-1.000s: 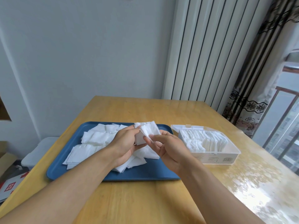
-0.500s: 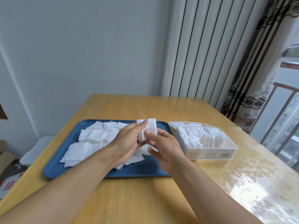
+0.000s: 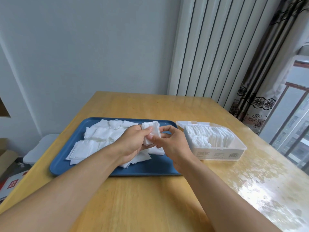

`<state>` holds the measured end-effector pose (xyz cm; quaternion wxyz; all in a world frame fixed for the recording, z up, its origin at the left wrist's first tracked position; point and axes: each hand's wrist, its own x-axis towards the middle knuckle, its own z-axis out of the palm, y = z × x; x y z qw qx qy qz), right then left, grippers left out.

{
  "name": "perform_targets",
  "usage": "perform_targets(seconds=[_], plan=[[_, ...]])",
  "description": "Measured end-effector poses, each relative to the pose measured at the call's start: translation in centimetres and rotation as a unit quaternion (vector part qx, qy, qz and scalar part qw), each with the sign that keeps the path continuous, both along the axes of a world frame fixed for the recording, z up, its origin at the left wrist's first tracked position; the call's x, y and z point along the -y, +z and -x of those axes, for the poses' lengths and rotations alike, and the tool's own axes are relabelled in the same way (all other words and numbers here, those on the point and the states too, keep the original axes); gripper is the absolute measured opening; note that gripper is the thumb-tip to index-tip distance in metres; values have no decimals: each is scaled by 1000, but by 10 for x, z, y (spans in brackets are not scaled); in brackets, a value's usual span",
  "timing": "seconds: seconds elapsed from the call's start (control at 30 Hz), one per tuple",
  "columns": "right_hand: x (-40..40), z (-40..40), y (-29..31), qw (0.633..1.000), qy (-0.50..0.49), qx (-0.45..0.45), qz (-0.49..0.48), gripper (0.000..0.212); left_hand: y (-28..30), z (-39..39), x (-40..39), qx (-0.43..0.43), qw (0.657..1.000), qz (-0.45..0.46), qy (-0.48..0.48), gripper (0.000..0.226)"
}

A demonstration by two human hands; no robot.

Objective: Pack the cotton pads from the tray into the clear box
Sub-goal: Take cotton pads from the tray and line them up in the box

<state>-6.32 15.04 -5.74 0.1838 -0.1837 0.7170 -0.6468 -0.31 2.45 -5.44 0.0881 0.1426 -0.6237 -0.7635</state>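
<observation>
Centrally, over the blue tray (image 3: 63, 163) on the wooden tabletop (image 3: 133, 198): left hand (image 3: 133, 144) curled round a small stack of cotton pads (image 3: 153, 133), thumb pressed on its front; right hand (image 3: 173, 144) pinching the stack's lower edge at 3 o'clock. Loose pads (image 3: 100, 138) heaped across the tray at 9 o'clock. Clear box (image 3: 219, 150) at 3 o'clock beside the tray, lid open, partly filled with upright pads.

Wooden table (image 3: 133, 198); white radiator (image 3: 209, 47); patterned curtain (image 3: 260, 91); window (image 3: 294, 114).
</observation>
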Motion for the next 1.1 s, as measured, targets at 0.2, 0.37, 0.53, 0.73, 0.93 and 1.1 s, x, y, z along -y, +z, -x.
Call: perform_targets(seconds=[0.2, 0.37, 0.53, 0.73, 0.93, 1.1], plan=[[-6, 17, -4, 964, -63, -223, -127, 13, 1, 7, 25, 1, 985, -85, 148, 18], [-7, 22, -18, 878, 73, -304, -362, 43, -10, 8, 42, 38, 983, -90, 156, 31], [-5, 29, -17, 888, 76, -254, -375, 47, -14, 9, 41, 51, 988, -58, 131, 37], [-9, 31, -18, 886, 61, -252, -384, 21, -15, 10, 41, 55, 989, -48, 130, 37], [-9, 30, -7, 968, -42, -196, -149, 11, -11, 8, 39, 44, 987, -66, 140, 31], [-5, 13, -2, 903, -119, -413, -4, 24, 0, 7, 29, 23, 986, -139, 92, 27]])
